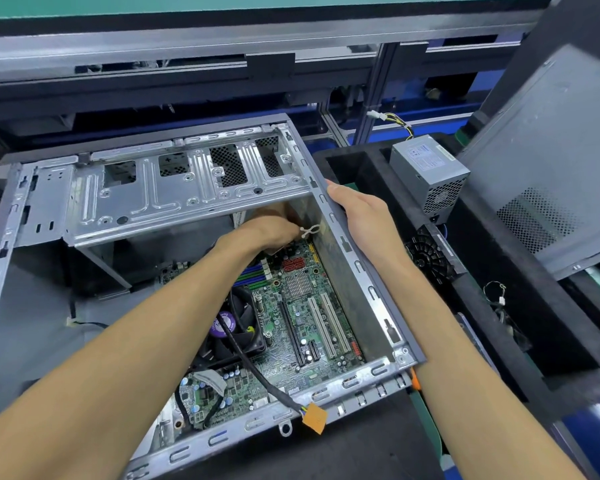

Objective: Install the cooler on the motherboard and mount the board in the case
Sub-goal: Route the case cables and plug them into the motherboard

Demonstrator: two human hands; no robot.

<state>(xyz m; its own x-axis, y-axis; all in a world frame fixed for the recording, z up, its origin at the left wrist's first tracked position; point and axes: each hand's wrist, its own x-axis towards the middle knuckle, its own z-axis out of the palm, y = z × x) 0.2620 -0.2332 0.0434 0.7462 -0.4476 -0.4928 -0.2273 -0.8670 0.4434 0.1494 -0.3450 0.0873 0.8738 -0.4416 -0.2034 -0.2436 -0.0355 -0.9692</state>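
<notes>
The open metal case (357, 271) lies on its side on the bench. Inside it sits the green motherboard (302, 327), with the black fan cooler (238, 327) on it under my left forearm. My left hand (267, 232) reaches deep into the case, under the drive cage (174, 195), at the far edge of the board; its fingers are curled and partly hidden, and what they hold is not visible. My right hand (359, 211) grips the case's right rim. A black cable with an orange tag (314, 417) runs from the cooler over the front rim.
A grey power supply (430, 174) and a black fan (430, 258) stand in a black foam tray (499, 306) to the right. The case's side panel (551, 161) leans at the far right. Loose wires (497, 299) lie in the tray.
</notes>
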